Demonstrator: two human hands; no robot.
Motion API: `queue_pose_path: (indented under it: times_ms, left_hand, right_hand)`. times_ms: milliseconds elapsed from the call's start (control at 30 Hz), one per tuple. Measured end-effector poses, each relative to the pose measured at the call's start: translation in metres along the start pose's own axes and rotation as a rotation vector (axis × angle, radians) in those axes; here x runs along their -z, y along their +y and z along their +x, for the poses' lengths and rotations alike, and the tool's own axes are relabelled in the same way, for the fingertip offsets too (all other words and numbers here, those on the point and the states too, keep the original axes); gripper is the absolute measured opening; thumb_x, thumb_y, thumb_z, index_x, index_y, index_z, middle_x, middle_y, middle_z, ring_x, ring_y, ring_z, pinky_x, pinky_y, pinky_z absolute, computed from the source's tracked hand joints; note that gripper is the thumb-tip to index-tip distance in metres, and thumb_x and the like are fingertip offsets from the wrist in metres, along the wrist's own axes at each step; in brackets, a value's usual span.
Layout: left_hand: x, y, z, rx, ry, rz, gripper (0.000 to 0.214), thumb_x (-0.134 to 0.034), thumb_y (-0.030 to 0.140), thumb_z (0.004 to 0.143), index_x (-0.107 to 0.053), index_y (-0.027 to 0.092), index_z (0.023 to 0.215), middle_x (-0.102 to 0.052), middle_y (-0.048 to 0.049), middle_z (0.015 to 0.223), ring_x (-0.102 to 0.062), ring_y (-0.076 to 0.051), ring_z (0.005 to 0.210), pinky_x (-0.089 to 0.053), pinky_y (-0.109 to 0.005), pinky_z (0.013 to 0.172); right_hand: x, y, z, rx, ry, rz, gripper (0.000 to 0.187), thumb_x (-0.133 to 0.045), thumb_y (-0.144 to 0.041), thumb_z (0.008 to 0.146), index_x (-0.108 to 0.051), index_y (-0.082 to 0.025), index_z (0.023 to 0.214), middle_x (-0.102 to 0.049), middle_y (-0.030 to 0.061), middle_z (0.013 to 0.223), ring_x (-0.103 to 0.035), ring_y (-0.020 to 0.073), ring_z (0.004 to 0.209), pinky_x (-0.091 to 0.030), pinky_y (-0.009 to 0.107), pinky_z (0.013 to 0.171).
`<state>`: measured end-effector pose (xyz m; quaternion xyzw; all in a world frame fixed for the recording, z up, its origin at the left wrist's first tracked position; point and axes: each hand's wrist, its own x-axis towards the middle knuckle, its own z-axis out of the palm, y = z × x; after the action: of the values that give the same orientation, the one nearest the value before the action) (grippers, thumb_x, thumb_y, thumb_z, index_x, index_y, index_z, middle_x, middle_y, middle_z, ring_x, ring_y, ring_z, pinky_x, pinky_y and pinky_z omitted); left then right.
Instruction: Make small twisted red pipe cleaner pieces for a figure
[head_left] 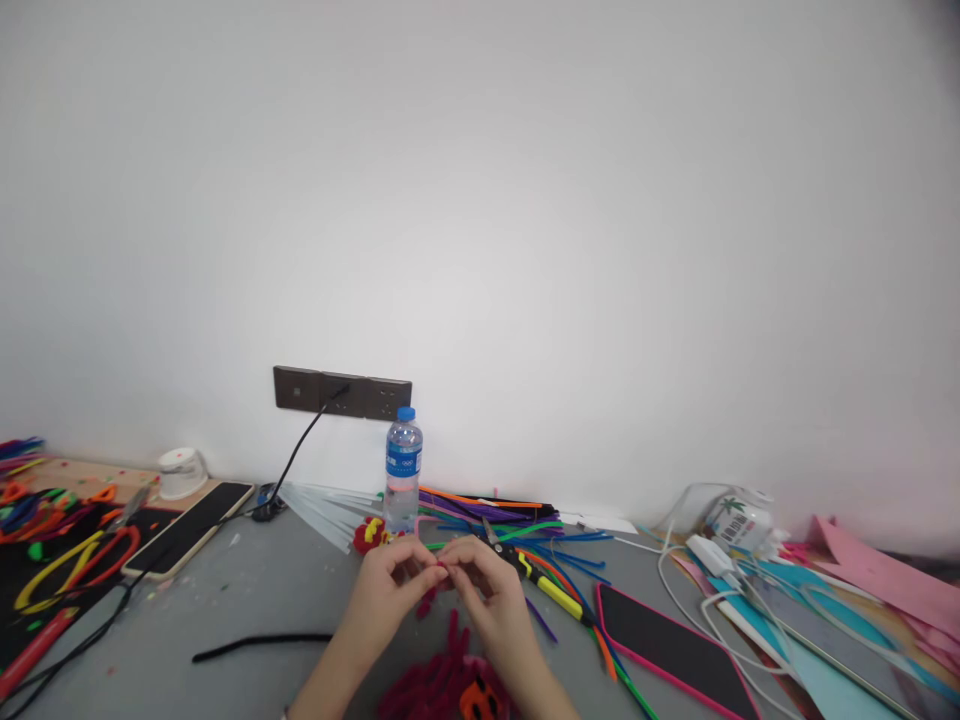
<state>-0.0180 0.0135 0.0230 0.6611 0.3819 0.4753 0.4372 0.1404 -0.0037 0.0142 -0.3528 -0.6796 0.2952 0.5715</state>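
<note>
My left hand (390, 590) and my right hand (487, 590) meet over the grey table (225, 610), fingertips pinched together on a dark red pipe cleaner (439, 585). Below the hands lies a pile of dark red pipe-cleaner loops (435, 685) with an orange piece in it. A small red and yellow pipe-cleaner flower (369, 533) sits just beyond my left hand. Scissors with yellow and black handles (532, 572) lie just right of my right hand.
A water bottle (403, 483) stands behind the hands, before a wall socket strip (341, 392). Coloured pipe cleaners (495, 510) spread at the back. One phone (189, 527) lies left, a pink-cased phone (667, 650) right. A black pipe cleaner (259, 642), cables and pink sheets (885, 575) lie around.
</note>
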Motion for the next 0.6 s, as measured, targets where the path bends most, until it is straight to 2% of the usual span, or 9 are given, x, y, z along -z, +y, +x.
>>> queue_pose_path:
  times_ms: [233, 467, 600]
  left_hand:
    - [-0.0018, 0.0006, -0.0005, -0.043, 0.044, 0.09, 0.024, -0.068, 0.035, 0.077, -0.067, 0.016, 0.062, -0.059, -0.0004, 0.06, -0.049, -0.014, 0.056, -0.033, -0.022, 0.052]
    - [-0.0005, 0.0047, 0.0015, -0.03, 0.016, 0.152, 0.024, -0.065, 0.034, 0.078, -0.064, 0.016, 0.062, -0.058, 0.0007, 0.057, -0.048, -0.013, 0.055, -0.033, -0.022, 0.052]
    - [-0.0019, 0.0066, 0.0022, -0.045, 0.047, 0.155, 0.023, -0.066, 0.033, 0.076, -0.061, 0.017, 0.06, -0.056, 0.0018, 0.058, -0.049, -0.013, 0.055, -0.034, -0.022, 0.052]
  right_hand:
    - [-0.002, 0.0016, -0.0006, -0.002, 0.019, 0.021, 0.016, -0.052, -0.024, 0.089, -0.065, -0.02, 0.081, -0.066, 0.0063, 0.083, -0.063, 0.0182, 0.078, -0.051, 0.025, 0.066]
    - [-0.0006, 0.0005, 0.001, -0.03, -0.003, 0.016, 0.015, -0.054, -0.023, 0.087, -0.065, -0.019, 0.079, -0.066, 0.0058, 0.081, -0.062, 0.0176, 0.074, -0.05, 0.024, 0.062]
    - [-0.0007, -0.0028, 0.0012, 0.0, 0.006, -0.034, 0.015, -0.052, -0.022, 0.089, -0.062, -0.019, 0.079, -0.065, 0.0047, 0.08, -0.061, 0.018, 0.076, -0.048, 0.027, 0.07]
